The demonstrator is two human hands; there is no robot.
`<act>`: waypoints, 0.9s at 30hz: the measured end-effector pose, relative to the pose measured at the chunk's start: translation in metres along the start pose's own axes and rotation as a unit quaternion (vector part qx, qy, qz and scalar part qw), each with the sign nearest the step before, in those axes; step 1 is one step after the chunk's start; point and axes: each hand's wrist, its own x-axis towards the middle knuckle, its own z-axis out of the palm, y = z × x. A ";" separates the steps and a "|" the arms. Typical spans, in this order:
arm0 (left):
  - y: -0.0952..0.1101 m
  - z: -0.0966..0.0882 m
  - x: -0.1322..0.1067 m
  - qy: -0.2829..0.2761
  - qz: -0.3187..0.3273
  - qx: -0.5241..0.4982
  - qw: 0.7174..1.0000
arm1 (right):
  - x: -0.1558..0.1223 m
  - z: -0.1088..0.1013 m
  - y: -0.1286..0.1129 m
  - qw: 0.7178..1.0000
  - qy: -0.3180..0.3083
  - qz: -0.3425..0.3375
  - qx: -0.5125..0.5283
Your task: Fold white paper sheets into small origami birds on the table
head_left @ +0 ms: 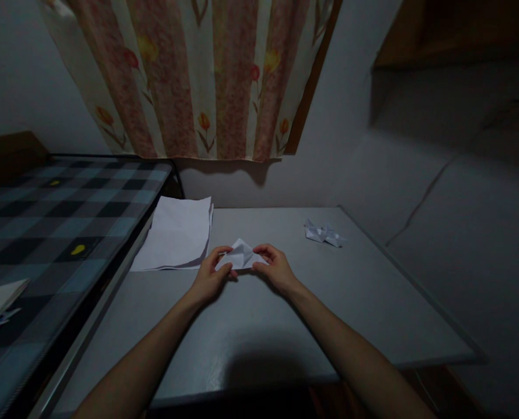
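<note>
A small folded white paper piece (240, 256) sits between both my hands over the grey table (259, 314). My left hand (211, 273) pinches its left edge with thumb and fingers closed. My right hand (275, 267) grips its right edge, fingers curled over it. The paper has a pointed top and visible creases.
A stack of white paper sheets (176, 240) lies at the table's far left. Finished folded paper figures (324, 234) rest at the far right. A bed with a checked cover (53, 215) borders the table's left side. A flowered curtain (207, 75) hangs behind.
</note>
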 end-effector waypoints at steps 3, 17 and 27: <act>0.000 -0.002 0.001 -0.011 0.004 0.040 0.999 | 0.001 -0.001 0.002 1.000 0.010 -0.004 -0.008; 0.009 -0.005 0.001 -0.006 0.061 0.173 0.983 | 0.000 -0.005 -0.001 0.993 -0.024 -0.039 -0.110; -0.008 -0.008 0.001 0.044 0.173 0.214 0.960 | -0.002 -0.003 0.004 0.985 0.010 -0.130 -0.111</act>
